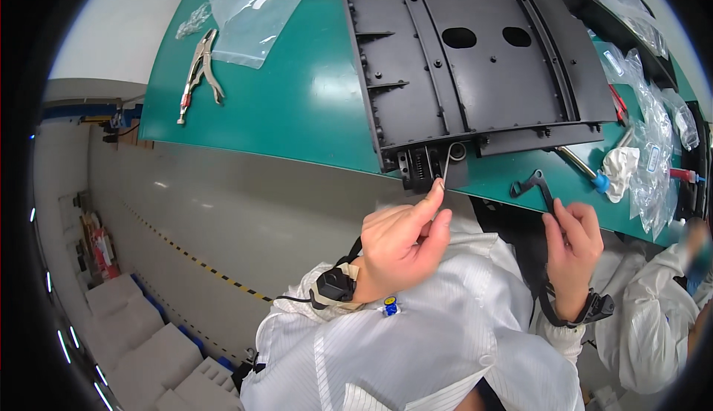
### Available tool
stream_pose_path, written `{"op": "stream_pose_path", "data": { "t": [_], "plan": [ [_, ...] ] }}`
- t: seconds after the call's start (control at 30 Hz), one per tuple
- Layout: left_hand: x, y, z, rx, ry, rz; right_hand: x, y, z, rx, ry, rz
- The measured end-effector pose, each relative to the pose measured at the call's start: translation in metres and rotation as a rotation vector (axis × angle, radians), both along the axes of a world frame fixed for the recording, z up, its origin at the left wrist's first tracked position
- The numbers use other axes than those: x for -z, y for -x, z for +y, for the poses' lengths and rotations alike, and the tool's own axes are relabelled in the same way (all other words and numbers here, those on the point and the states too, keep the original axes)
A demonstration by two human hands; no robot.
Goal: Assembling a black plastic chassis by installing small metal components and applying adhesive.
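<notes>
A large black metal panel assembly [475, 62] lies on the green table, and a small bracket with a coil spring [420, 166] sits at its near left corner. Beside that bracket is a torsion spring [456, 152] with a straight leg pointing toward me. The outstretched index finger of my left hand [405, 244] touches the end of this leg. Its thumb stands apart and the other fingers are curled. My right hand [575, 240] pinches a black hooked lever [536, 182] between thumb and fingers, near the table edge and apart from the panel.
Locking pliers [199, 77] and clear plastic bags [260, 14] lie on the left of the table. To the right are a blue-tipped metal rod [583, 167], a crumpled white cloth [621, 173] and more bags [653, 158]. A co-worker's white sleeve [653, 307] shows at lower right.
</notes>
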State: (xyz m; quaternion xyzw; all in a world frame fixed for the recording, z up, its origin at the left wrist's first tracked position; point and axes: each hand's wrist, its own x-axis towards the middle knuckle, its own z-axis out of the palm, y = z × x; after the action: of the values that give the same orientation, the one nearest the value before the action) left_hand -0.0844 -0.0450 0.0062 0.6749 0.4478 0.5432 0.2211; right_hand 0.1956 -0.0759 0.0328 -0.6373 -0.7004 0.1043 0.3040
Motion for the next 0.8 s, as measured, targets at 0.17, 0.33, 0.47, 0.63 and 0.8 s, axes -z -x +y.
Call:
{"op": "stream_pose_path", "data": {
  "t": [0.17, 0.33, 0.47, 0.63, 0.8],
  "plan": [
    [0.001, 0.002, 0.0, 0.014, 0.001, -0.009, -0.009, 0.004, 0.001, 0.018, -0.064, 0.139],
    [0.0, 0.001, -0.004, 0.025, 0.019, -0.005, -0.026, 0.022, 0.006, -0.121, -0.098, 0.347],
    [0.002, 0.0, -0.008, 0.044, 0.047, 0.01, -0.039, 0.052, 0.025, -0.219, -0.24, 0.217],
    [0.008, -0.002, -0.012, 0.05, 0.017, 0.017, -0.046, 0.079, 0.044, -0.369, -0.383, 0.118],
    [0.005, -0.002, -0.01, 0.077, 0.037, -0.017, -0.049, 0.094, 0.057, -0.458, -0.453, 0.001]
  ]
}}
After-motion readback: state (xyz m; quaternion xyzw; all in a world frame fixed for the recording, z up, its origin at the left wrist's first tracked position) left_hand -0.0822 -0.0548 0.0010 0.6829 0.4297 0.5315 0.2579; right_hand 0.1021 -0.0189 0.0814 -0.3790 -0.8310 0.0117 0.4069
